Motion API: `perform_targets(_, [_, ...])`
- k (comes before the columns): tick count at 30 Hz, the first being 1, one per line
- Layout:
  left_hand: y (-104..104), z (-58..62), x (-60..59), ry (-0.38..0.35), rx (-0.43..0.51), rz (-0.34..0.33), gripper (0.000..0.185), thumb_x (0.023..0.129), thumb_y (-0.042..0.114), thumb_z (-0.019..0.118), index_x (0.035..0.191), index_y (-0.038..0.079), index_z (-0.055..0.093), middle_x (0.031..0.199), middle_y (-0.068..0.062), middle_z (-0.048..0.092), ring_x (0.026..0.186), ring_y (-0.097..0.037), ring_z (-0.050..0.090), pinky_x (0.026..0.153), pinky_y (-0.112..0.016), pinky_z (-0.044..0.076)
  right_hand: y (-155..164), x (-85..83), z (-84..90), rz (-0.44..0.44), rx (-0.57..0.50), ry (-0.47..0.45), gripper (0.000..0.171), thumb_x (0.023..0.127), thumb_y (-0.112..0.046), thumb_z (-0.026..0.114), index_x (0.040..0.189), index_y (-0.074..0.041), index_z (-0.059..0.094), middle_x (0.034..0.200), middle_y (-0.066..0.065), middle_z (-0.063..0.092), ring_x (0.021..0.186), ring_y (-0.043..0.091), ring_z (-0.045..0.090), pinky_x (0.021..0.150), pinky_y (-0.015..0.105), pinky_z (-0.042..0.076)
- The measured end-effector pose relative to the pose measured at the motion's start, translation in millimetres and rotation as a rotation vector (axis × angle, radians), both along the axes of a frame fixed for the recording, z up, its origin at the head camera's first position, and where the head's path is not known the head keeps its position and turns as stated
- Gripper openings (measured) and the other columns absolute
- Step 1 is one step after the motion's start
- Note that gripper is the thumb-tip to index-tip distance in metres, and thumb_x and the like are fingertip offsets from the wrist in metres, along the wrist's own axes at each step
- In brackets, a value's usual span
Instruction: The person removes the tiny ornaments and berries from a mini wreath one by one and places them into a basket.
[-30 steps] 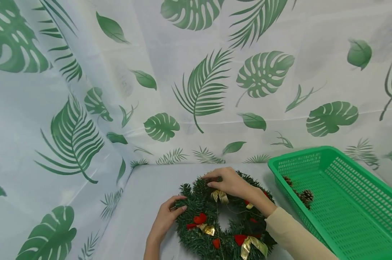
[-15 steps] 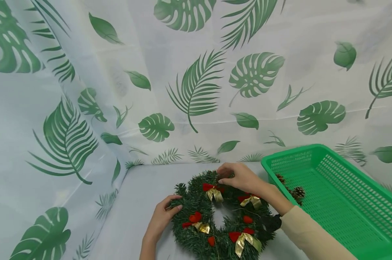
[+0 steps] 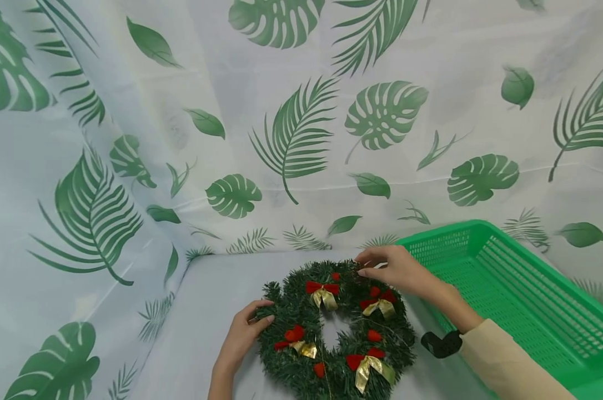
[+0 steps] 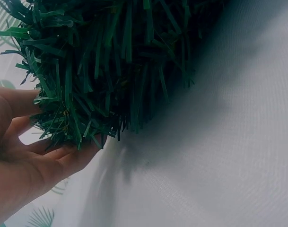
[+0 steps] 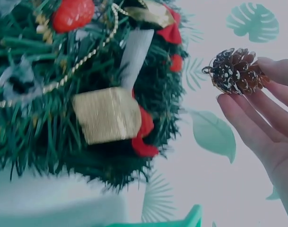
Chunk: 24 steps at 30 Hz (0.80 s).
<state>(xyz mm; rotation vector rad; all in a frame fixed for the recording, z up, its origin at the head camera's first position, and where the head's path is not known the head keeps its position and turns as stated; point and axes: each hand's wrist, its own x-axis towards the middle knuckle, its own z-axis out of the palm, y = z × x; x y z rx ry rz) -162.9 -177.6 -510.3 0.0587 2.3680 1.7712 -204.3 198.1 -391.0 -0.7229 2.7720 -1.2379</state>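
Observation:
A round green Christmas wreath (image 3: 297,291) with red-and-gold bows lies on the white table. My left hand (image 3: 242,334) grips its left outer edge; the left wrist view shows fingers under the foliage (image 4: 82,80) and the thumb at its side. My right hand (image 3: 403,272) is at the wreath's upper right edge. Between its thumb and fingertips it pinches a brown pine cone (image 5: 236,73) with white-flecked scales and a small loop at one end. In the right wrist view the cone is apart from the foliage, loop towards the wreath.
A green plastic basket (image 3: 486,236) stands on the right, its near side partly covered by my right arm. A gold bead string (image 5: 87,59) and red strawberry-like pieces (image 3: 374,335) trim the wreath. Behind hangs a white leaf-print sheet (image 3: 301,222).
My right hand has moved right, from the wreath's top left to its upper right edge. My left hand keeps its grip. The head view has turned slightly right.

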Motion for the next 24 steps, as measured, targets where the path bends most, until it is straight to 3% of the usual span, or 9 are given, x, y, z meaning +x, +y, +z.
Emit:
perform_targets(15, [0.7, 0.3, -1.2, -0.001, -0.017, 0.008, 0.039, 0.097, 0.028, 0.073, 0.133, 0.015, 0.067, 0.161, -0.023, 0.04, 0.143, -0.055, 0.039, 0.106, -0.06, 0.048, 34.4, 12.1, 5.6, -0.067, 0.048, 0.068, 0.022, 0.096, -0.02, 0.075, 0.116, -0.011, 0.075, 0.111, 0.006, 0.076, 0.096, 0.021, 0.074, 0.076, 0.028, 0.058])
perform_targets(24, [4.5, 3.8, -1.6, 0.005, -0.032, -0.002, 0.042, 0.097, 0.031, 0.073, 0.134, 0.014, 0.066, 0.159, -0.025, 0.041, 0.138, -0.054, 0.047, 0.102, -0.058, 0.051, 57.2, 20.9, 12.0, -0.144, 0.064, 0.1, 0.023, 0.096, -0.02, 0.075, 0.117, -0.01, 0.075, 0.113, 0.008, 0.075, 0.097, 0.023, 0.074, 0.077, 0.035, 0.06])
